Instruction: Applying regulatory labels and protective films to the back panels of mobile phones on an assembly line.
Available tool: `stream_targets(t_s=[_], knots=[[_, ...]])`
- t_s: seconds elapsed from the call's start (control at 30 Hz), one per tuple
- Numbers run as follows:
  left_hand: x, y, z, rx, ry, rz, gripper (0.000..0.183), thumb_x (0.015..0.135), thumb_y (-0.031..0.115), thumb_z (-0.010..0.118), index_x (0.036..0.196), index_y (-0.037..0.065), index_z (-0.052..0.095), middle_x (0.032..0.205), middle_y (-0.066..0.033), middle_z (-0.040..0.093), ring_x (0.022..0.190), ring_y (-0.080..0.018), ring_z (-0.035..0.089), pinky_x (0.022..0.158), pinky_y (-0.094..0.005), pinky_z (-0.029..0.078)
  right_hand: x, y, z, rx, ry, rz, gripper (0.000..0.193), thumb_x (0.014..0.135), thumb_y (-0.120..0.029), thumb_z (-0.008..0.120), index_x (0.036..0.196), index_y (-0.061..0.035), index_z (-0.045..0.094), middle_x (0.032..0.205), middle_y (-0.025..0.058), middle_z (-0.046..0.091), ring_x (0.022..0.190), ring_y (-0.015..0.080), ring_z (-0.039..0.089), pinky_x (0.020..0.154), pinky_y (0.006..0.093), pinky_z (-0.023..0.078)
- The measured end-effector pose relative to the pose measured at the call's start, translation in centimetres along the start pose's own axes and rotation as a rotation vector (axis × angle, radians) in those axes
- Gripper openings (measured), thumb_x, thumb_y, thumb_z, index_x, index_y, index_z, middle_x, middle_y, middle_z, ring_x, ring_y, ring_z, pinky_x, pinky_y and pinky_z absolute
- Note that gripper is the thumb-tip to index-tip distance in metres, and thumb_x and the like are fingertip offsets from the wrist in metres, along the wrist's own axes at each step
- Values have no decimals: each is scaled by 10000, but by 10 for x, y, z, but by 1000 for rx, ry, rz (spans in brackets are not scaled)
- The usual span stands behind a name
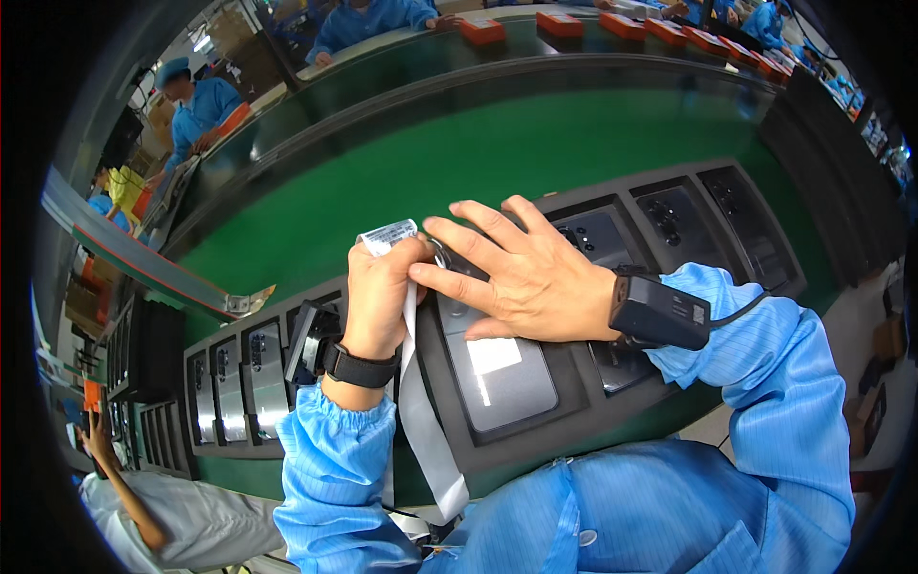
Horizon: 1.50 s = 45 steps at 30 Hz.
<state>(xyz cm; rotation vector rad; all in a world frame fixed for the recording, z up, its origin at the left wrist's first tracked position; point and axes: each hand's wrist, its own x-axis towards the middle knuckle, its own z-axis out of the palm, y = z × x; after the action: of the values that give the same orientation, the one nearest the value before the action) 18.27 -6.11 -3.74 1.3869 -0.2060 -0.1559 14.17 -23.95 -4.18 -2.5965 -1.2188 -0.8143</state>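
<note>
Right hand point(526, 277) over glossy grey phone point(516, 387)

Wearer's two hands point(540, 287), one held label strip point(418, 413)

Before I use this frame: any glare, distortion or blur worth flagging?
Head view: bright glare on the row of phones at left; the white patch on the central phone could be glare or a label, can't tell. Head view: fisheye bows the green belt, with dark corners. Head view: right hand fairly sharp, far workers soft.
</note>
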Motion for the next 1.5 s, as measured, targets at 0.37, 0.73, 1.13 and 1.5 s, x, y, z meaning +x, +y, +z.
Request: stream_targets(t_s=[0.37,0.73,1.13,1.5], knots=[[-64,52,-33,-217,-353,-171,199,801,186,607,838,20,504,747,-43,496,575,-99,459,427,-212,342,-19,-2,-28,799,-277,-128,623,694,-158,689,1251,-28,444,743,155,615,693,331,609,635,422,478],[-153,47,18,-100,-410,-270,316,904,62,478,1196,-54,506,1093,-138,595,1054,-222,557,931,-335,417,-17,-51,-56,916,215,10,340,786,-181,684,1056,15,617,998,123,582,892,277,553,739,354,466],[-165,45,50,-543,-106,-493,550,984,388,223,1331,-24,334,1333,-155,425,1249,-258,416,1051,-404,310,-29,-66,-55,332,474,-121,240,680,-125,626,905,-58,673,865,19,603,787,184,561,662,318,444],[-148,46,66,-606,-87,-356,528,978,402,333,1353,30,338,1219,-154,515,1116,-246,511,950,-373,405,-44,-67,-60,198,688,-171,183,657,-128,597,792,-11,636,969,79,606,861,221,575,680,361,440]])
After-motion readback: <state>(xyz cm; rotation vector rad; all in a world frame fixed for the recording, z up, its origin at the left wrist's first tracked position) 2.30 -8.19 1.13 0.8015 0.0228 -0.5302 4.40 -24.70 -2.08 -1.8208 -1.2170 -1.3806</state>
